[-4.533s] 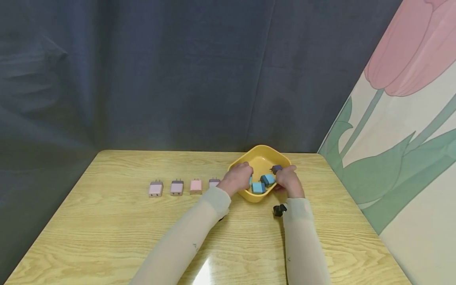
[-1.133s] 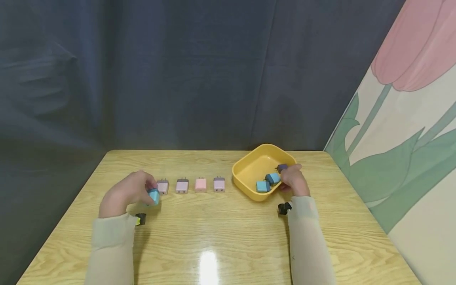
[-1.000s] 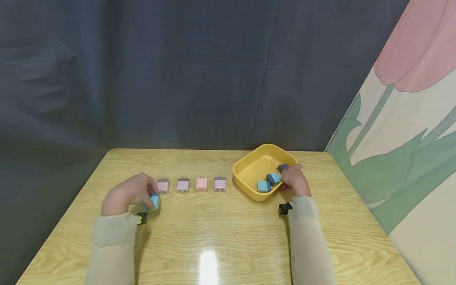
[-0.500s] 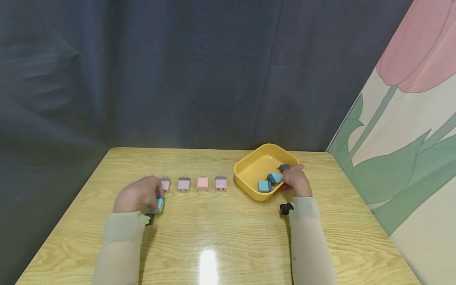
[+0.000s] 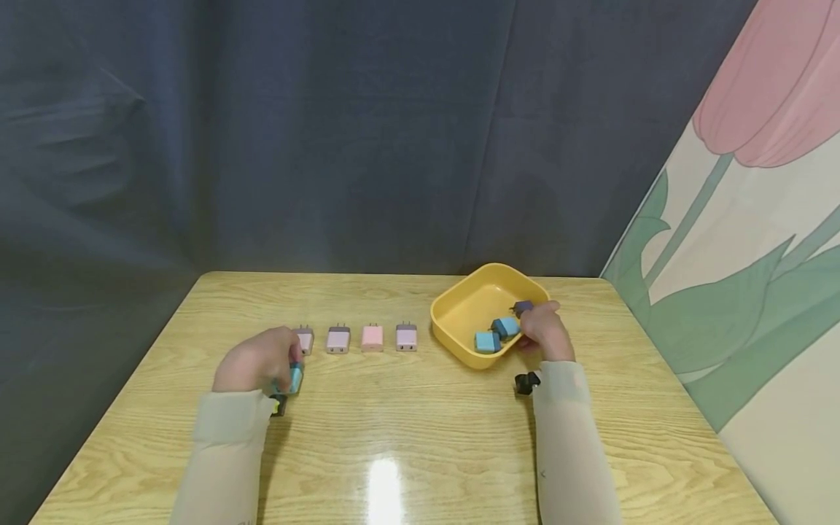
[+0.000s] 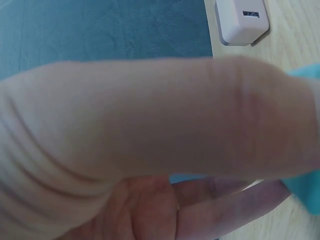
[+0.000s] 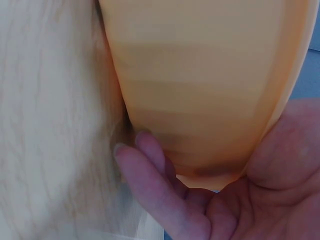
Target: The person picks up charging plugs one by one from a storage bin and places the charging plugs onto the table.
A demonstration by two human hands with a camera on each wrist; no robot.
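Note:
My left hand (image 5: 257, 361) pinches a light-blue plug charger (image 5: 296, 378) low over the table's left part, just in front of the leftmost lilac charger (image 5: 305, 341). In the left wrist view a big blurred finger (image 6: 165, 120) hides most of the scene, and only a bit of the blue charger (image 6: 306, 192) shows at the right edge. My right hand (image 5: 547, 332) grips the right side of a yellow plastic bin (image 5: 462, 297). Its fingers lie against the bin's outer wall (image 7: 195, 100) in the right wrist view. Two blue chargers (image 5: 487, 342) and a dark-looking one (image 5: 523, 308) lie inside.
To the right of the left hand, a lilac charger (image 5: 338, 340), a pink charger (image 5: 372, 338) and another lilac charger (image 5: 406, 337) stand in a spaced row, prongs toward the back. A dark curtain (image 5: 354, 146) hangs behind the wooden table (image 5: 453, 445). A tulip-patterned wall covering (image 5: 735, 292) borders the right.
My left hand took a blue charger from the bin, carried it left, and lowered it before the leftmost lilac charger. Over the last half second it has hardly moved. The right hand stays on the bin.

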